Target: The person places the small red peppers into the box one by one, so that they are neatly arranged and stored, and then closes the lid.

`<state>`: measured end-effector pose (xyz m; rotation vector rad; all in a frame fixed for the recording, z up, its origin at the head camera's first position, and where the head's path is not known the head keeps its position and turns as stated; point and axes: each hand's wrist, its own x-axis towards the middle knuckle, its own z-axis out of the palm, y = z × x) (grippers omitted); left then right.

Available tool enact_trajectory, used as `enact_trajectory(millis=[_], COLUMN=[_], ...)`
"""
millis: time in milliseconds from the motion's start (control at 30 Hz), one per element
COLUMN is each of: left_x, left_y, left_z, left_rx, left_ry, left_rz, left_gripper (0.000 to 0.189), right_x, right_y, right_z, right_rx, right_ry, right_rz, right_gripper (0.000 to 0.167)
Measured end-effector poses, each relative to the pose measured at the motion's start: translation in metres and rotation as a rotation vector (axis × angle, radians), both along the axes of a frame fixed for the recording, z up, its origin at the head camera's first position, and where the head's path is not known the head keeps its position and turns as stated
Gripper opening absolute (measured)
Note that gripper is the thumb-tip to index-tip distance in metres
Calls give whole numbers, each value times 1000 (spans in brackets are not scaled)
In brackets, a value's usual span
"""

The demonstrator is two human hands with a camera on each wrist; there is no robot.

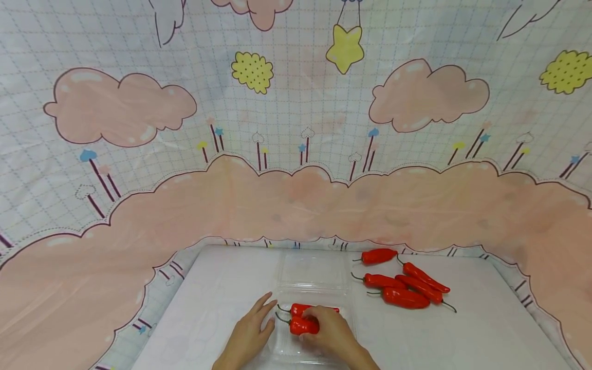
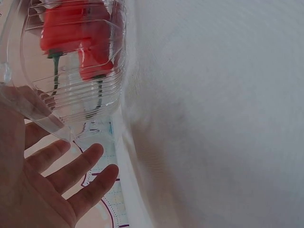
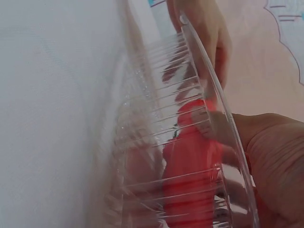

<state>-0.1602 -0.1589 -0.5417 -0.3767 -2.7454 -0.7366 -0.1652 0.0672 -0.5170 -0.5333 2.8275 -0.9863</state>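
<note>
A clear plastic clamshell box (image 1: 287,348) stands unfolded on the white table, its lid (image 1: 314,270) laid back on the far side. Inside the base, two red peppers lie side by side with their stems to the left. My right hand (image 1: 334,333) reaches into the base and grips the nearer pepper (image 1: 300,325), thumb on the near side, as the right wrist view shows through the plastic wall. The farther pepper (image 1: 298,309) is partly covered by that hand. At the box's left edge, my left hand (image 1: 250,329) has its fingers spread and holds nothing.
Several more red peppers lie loosely grouped at the back right of the table, among them a plump one (image 1: 404,297) at the front and a lone one (image 1: 379,256) at the back. A cloud-patterned cloth (image 1: 296,205) hangs behind and around the white table (image 1: 208,288).
</note>
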Motion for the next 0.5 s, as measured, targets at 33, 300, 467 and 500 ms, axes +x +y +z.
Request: enact_trajectory(millis=[33, 300, 467, 500], left_x=[0, -1, -1, -1], left_y=[0, -1, -1, -1], left_z=[0, 0, -1, -1], left_rx=[0, -6, -1, 1], left_ry=[-1, -6, -9, -10], left_rz=[0, -5, -5, -4], left_gripper=[40, 40, 41, 41], right_x=[0, -2, -3, -3], right_y=[-1, -7, -8, -8], right_z=[0, -2, -5, -6], right_rx=[5, -6, 11, 14], right_ry=[-2, -108, -130, -128], right_rz=[-1, -29, -44, -42], right_gripper=[45, 44, 42, 42])
